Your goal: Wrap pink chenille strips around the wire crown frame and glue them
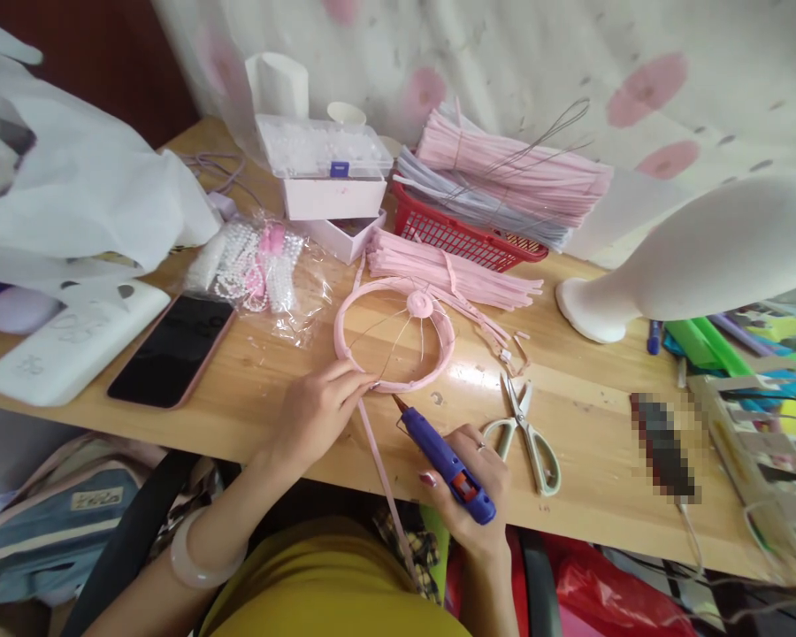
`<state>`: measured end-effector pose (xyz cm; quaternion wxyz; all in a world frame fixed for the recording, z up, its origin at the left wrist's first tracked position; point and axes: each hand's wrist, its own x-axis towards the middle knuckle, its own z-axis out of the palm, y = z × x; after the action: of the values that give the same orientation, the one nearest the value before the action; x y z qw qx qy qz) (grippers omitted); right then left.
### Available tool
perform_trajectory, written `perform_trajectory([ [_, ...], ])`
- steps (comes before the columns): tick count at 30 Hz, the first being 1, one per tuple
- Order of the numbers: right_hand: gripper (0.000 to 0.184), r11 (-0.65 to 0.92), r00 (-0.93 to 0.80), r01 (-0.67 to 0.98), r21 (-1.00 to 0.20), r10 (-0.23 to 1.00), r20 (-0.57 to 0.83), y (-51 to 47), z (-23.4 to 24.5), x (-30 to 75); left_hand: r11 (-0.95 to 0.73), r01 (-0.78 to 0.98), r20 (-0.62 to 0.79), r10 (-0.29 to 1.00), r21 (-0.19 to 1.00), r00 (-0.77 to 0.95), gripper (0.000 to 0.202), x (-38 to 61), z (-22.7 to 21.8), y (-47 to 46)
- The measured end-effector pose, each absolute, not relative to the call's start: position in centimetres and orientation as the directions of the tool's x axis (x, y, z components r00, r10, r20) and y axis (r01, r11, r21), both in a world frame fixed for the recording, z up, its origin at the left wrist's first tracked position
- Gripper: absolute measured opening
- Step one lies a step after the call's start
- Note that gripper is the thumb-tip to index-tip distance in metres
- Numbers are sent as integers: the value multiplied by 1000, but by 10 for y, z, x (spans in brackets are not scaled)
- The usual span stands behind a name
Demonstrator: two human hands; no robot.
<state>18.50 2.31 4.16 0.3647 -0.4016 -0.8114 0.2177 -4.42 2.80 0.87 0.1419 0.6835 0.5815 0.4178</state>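
Note:
My left hand (318, 409) pinches the near rim of a pink wrapped ring (351, 305) lying on the wooden table (590, 442). Thin wires cross the ring to a small pink coil at its far side. A pink strip runs from the ring's rim toward me over the table edge. My right hand (468, 491) is closed round a blue glue gun (444, 460), its tip pointing at the ring's near rim, just right of my left fingers.
Scissors (527, 433) lie right of my right hand. A black phone (172, 349), a white device (72, 341) and a bag of beads (256, 265) sit left. Behind are pink stem bundles (451, 274), a red basket (464, 239), a bead box (322, 159) and a white foam form (703, 257).

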Motion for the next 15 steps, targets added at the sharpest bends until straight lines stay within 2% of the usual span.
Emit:
perform_trajectory([
  [11, 38, 561, -365, 491, -666, 827, 428, 19, 45, 190, -189, 392, 304, 918, 900, -257, 14, -54, 25, 31],
  [15, 39, 538, -332, 493, -684, 843, 424, 18, 45, 192, -225, 277, 327, 852, 934, -409, 31, -91, 55, 18],
])
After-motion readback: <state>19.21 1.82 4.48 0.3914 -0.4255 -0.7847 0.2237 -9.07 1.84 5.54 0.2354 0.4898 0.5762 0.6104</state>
